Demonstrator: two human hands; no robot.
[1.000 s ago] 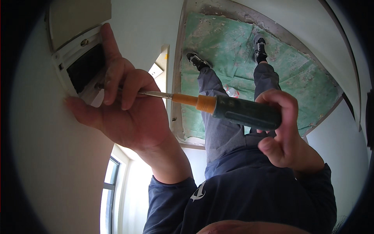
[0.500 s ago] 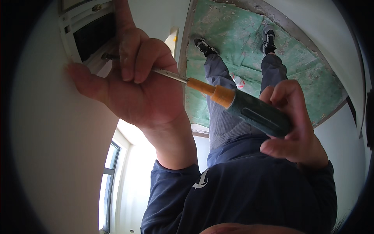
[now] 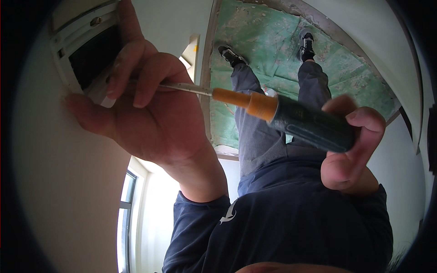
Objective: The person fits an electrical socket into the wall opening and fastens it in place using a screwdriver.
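Note:
A screwdriver with a dark green handle and an orange collar lies across the view, its metal shaft pointing left. The fingers of my right hand are closed on the rear end of the handle. My left hand is palm up, two bent fingers curled over the shaft, its index finger stretched upward and its thumb out by the wall. Beyond these fingers is a white rectangular frame with a dark opening, set at the wall. The screwdriver's tip is hidden behind the left fingers.
Below me the floor carries a dirty green sheet, with my shoes on it. A pale wall runs along the left. At the lower left stands a window. A curved white panel rises on the right.
My right fingers have shifted on the handle, and that hand has moved slightly right. The screwdriver has levelled a little. The frame and my left hand appear further left in the view.

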